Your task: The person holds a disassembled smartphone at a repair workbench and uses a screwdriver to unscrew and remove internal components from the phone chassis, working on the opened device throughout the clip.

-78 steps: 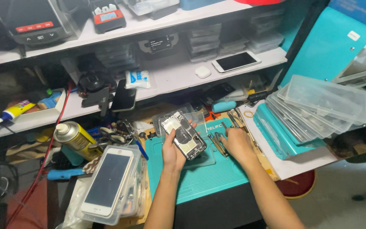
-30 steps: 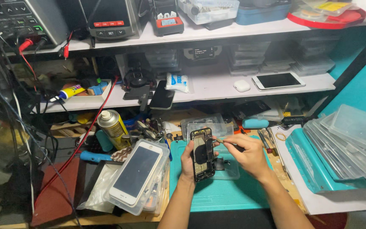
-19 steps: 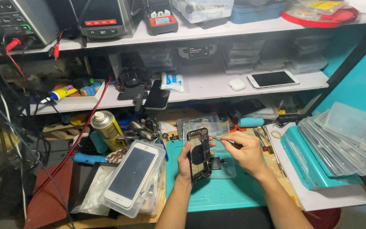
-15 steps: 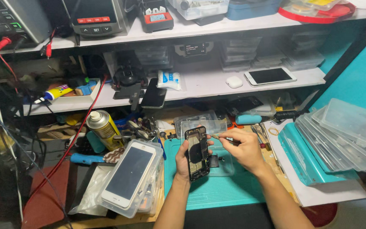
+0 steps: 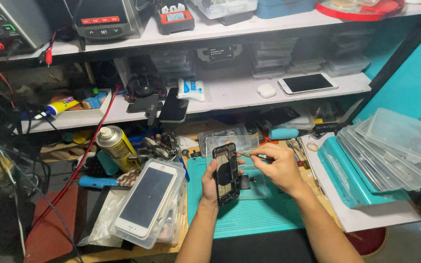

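My left hand (image 5: 210, 181) clamped around an opened phone body (image 5: 226, 173) – held upright above the teal mat (image 5: 249, 216) on the tabletop, my right hand (image 5: 279, 165) pinching a thin tool (image 5: 250, 155) at its top edge, white phone (image 5: 147, 198) on clear cases – just left.

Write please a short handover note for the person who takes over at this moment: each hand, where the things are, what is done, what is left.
Left hand: holds the opened phone upright above the teal mat.
Right hand: pinches a thin tool, its tip at the phone's upper edge.
Nearby: clear parts tray behind the phone; white phone on stacked cases to the left.
Done: phone is open, insides exposed.
Left: insides not yet closed up.
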Available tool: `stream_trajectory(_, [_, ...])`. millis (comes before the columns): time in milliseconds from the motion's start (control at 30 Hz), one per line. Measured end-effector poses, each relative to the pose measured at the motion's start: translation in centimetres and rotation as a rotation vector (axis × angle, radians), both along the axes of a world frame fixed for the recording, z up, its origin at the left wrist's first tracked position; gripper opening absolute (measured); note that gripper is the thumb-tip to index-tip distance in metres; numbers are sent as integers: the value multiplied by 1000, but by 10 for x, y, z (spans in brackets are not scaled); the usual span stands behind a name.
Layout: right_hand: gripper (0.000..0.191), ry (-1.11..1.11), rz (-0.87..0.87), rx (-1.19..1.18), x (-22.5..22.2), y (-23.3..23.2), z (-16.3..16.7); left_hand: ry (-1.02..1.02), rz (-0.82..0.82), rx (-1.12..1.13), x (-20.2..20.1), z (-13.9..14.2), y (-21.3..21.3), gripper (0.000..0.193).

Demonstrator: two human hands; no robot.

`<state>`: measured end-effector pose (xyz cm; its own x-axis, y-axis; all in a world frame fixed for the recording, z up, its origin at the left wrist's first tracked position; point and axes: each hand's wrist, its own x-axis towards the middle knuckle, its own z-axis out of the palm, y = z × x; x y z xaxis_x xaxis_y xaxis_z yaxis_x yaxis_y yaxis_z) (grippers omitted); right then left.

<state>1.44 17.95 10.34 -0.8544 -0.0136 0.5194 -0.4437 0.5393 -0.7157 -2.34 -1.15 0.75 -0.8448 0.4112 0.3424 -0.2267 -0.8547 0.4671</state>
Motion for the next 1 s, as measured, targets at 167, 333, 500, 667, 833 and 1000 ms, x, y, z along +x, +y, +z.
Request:
stream_trajectory(167, [16,-39,3,9,0,2,3,22,31,-42,3,2,2,76])
stream_trajectory(333, [17,-90,51,-13,-7,7,-1,170,159,-255,7,7,4,78])
stream_trajectory(500, [23,-284,169,-142,-20,13,-14,195,212,-320,7,10,5,78])
stream_trajectory(667, [23,-513,97,-188,-24,16,-21,202,230,-336,8,10,5,75])
stream_trajectory(833, [19,-148,147,-72,-19,11,-21,197,208,-339,7,8,8,66])
stream_trajectory(1000, [19,-85,97,32,-13,5,-12,176,164,-311,3,7,7,59])
